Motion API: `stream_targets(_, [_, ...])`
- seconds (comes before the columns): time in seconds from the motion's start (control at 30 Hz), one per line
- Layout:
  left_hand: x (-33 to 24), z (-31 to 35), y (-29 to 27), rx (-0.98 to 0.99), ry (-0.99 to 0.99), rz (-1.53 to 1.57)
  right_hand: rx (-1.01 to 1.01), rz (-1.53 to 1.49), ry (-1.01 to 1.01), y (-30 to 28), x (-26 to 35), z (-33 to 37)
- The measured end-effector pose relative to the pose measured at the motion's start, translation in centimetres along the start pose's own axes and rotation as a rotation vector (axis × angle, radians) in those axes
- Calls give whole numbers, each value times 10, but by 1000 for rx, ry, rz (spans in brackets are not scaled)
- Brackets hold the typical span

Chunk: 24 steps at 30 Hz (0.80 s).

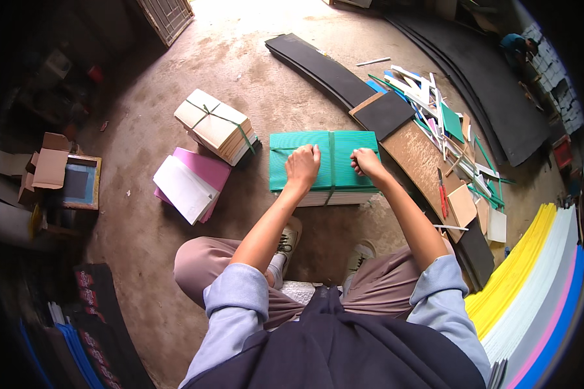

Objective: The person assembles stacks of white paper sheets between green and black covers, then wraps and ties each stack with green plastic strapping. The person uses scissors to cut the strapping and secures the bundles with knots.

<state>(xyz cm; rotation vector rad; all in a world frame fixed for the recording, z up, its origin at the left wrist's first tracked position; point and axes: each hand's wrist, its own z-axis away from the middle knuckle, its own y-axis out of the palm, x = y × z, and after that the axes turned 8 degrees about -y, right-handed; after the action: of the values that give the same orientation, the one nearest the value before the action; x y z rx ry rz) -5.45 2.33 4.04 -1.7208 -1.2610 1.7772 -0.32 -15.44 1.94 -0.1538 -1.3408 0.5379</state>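
Your two hands are apart from each other, both over the stack of green ribbed sheets [344, 170] on the floor in front of your feet. Your left hand [303, 166] is curled closed above the left half of the stack, and your right hand [368, 162] is curled closed near its right edge; you have your fingers folded in so far that I cannot tell what, if anything, is clamped inside either one. A green strap [331, 144] runs front to back over the top and down the near side — it passes between your hands — and a second green strip [280, 149] lies across the left part, running toward your left hand. Below the green top, the stack shows pale layers at its near side. To its left sits a cream bundle [207, 117] tied with crossed green straps, and nearer you lies a pile of white and pink sheets [187, 189], the white ones uppermost. On your right, a worn brown board [414, 162] carries a black panel [384, 115] at its far end and a red-handled tool [443, 198] farther down — beside it spreads a heap of mixed offcuts [453, 123]. Yellow sheets [516, 259] stand at your lower right.
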Motion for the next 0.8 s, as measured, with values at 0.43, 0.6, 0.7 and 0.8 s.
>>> stream_targets(0.43, [-10,27,6,108,-260,108,82,227,-186,9,35,41])
stream_targets(0.6, [-25,30,12,127,-298,32,-9,215,-268,12,28,28])
stream_targets(0.7, [-20,34,20,1,-278,1,-25,224,-299,24,27,22])
stream_targets(0.8, [-22,38,24,-34,-254,33,-71,213,-288,28,15,17])
